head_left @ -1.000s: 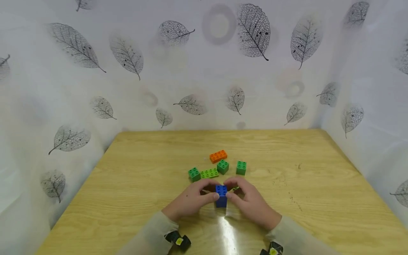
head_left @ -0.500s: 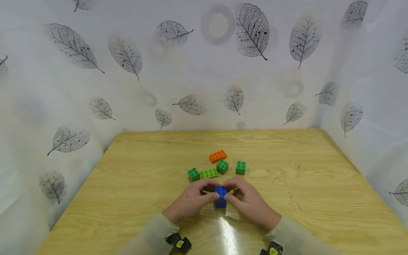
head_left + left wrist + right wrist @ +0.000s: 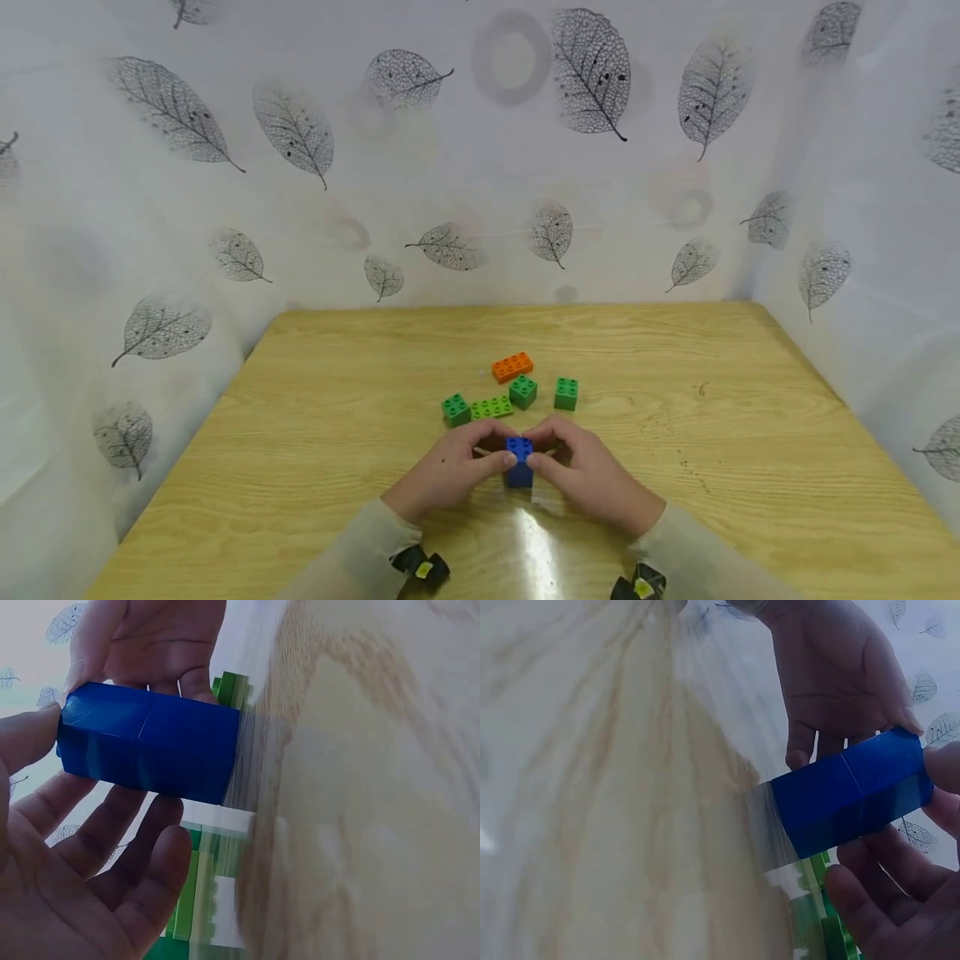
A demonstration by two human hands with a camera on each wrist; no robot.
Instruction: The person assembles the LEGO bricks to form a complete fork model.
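Note:
Two blue toy building bricks, one stacked on the other with a thin seam between, stand upright at the front middle of the table. My left hand grips the stack from the left, its thumb near the top edge. From the other side my right hand holds it the same way. In the left wrist view the blue stack sits between the thumb and fingers of both hands, seam across its middle. The right wrist view shows the blue stack with its lower end right at the tabletop.
Beyond the hands lie a dark green brick, a long light green brick, a green brick, another green brick and a long orange brick. A leaf-patterned curtain borders the wooden table.
The right thumb has shifted slightly left over the blue stack's edge. Otherwise the hands and bricks stay in place.

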